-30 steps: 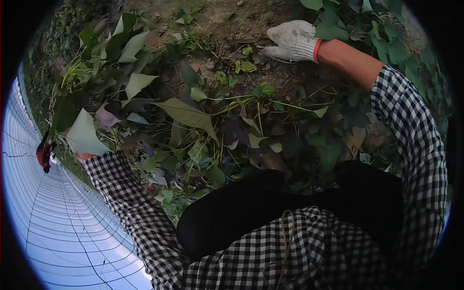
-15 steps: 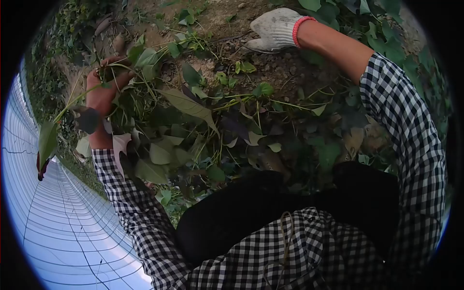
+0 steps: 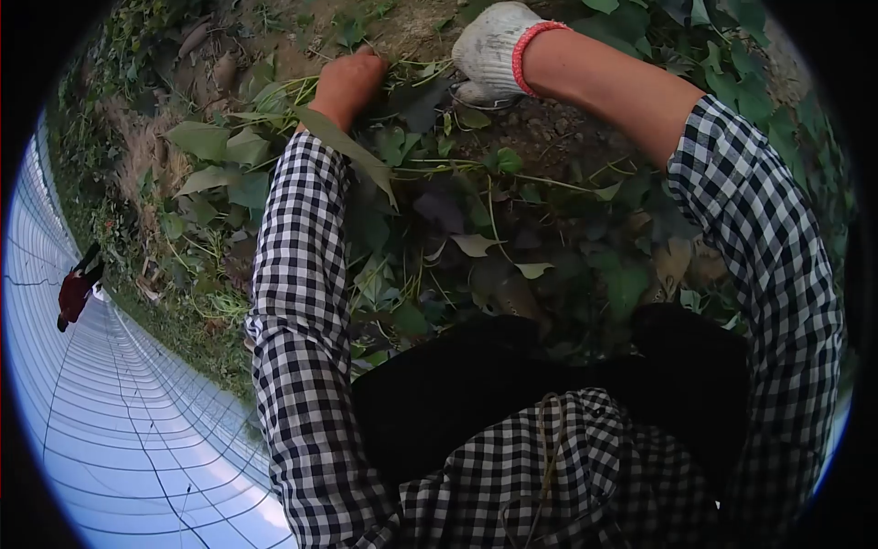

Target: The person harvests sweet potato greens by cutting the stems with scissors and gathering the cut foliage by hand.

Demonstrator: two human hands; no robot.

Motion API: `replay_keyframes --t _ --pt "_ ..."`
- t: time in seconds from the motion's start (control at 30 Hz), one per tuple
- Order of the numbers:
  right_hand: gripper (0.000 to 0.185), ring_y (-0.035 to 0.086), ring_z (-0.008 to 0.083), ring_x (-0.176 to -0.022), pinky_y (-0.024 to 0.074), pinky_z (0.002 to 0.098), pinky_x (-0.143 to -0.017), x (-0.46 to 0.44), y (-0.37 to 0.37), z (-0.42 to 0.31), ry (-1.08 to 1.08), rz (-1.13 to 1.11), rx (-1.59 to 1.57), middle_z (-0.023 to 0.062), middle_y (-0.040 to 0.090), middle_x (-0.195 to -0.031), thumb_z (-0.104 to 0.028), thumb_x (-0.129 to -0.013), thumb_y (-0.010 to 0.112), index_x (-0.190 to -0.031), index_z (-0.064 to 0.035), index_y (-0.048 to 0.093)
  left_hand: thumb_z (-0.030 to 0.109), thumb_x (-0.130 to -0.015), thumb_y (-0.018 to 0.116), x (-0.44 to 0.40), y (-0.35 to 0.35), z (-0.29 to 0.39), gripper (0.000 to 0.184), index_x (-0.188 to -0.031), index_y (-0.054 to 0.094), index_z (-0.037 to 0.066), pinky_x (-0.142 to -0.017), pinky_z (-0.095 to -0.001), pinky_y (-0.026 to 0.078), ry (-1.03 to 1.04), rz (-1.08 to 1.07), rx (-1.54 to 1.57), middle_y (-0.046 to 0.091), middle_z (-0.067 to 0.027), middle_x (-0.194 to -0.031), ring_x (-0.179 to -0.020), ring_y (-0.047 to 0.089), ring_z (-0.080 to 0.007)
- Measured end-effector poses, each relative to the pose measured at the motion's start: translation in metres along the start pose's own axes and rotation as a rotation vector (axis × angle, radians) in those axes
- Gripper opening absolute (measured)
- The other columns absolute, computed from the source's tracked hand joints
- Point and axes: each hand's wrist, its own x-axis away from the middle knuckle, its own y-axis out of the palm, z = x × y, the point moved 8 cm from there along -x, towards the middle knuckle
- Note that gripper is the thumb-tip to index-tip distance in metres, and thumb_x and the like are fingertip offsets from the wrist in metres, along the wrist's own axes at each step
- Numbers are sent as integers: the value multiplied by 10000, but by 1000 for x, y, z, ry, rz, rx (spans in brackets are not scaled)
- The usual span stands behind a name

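Observation:
My bare left hand (image 3: 352, 84) is closed like a fist around sweet potato vines (image 3: 285, 91), whose stems stick out on both sides of it. A long leaf (image 3: 352, 151) hangs over that wrist. My right hand (image 3: 494, 53), in a dirty white knitted glove with a red cuff, is curled low over the soil just right of the left hand. Vine stems run between the two hands. The right fingers are bent, and what they hold, if anything, is hidden. More leafy vines (image 3: 448, 215) spread below, in front of my knees.
Reddish-brown tubers (image 3: 224, 69) lie on the bare soil at the upper left. Thick foliage (image 3: 736, 87) grows on the right. My black-trousered legs (image 3: 448, 393) are at the bottom. A person in dark red (image 3: 75, 295) is far off at the left, under an arched, ribbed cover (image 3: 119, 412).
My left hand has moved right and upward, towards the right hand, bringing vines along. The gloved right hand has shifted slightly left and its fingers have curled in.

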Motion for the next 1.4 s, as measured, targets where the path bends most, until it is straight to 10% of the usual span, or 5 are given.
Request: replay_keyframes --t 0.8,1.1,1.4 --pt "323 663 343 -776 538 441 -669 2 6 9 -37 80 22 166 677 -806 -353 -848 577 -890 -48 674 224 -737 640 14 -44 -2 214 -908 668 98 -733 -460 529 -273 17 167 678 -168 -891 -871 656 -351" --pt "391 610 367 -867 499 451 -734 102 -9 79 32 101 -4 189 619 -879 -393 -913 521 -952 -6 555 259 -807 668 257 -190 -149 279 -963 683 28 -728 -397 524 -946 544 524 693 -163 -892 -843 673 -306" --pt "403 560 382 -1044 446 432 -902 171 26 117 42 156 -422 223 612 -1046 -324 -959 449 -1113 29 568 202 -785 662 360 -227 -111 272 -993 668 27 -762 -419 517 -1095 451 580 681 -182 -909 -869 655 -336"
